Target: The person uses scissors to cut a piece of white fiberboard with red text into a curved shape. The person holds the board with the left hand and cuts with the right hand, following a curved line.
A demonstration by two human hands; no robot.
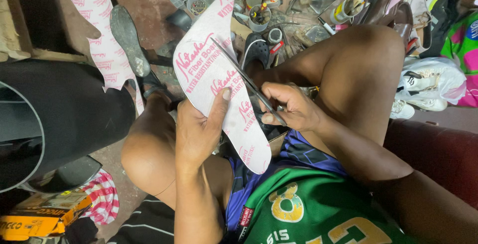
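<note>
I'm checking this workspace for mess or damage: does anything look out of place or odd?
Nothing looks damaged. The left hand holds a white printed board sheet while the right hand works scissors along it. Behind, a second sheet has shapes cut out, and jars, tools and shoes lie crowded on the floor.

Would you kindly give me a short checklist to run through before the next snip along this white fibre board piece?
1. Left hand grips the white board piece, thumb pressed on its face: ok.
2. Right hand holds the scissors: ok.
3. Blades lie across the board piece: ok.
4. Left thumb sits close beside the blades; clear of the cutting line: cannot tell.
5. Cutting line marked on the board: cannot tell.
6. Board's far end free of the clutter of pots and tools on the floor: cannot tell.
</note>
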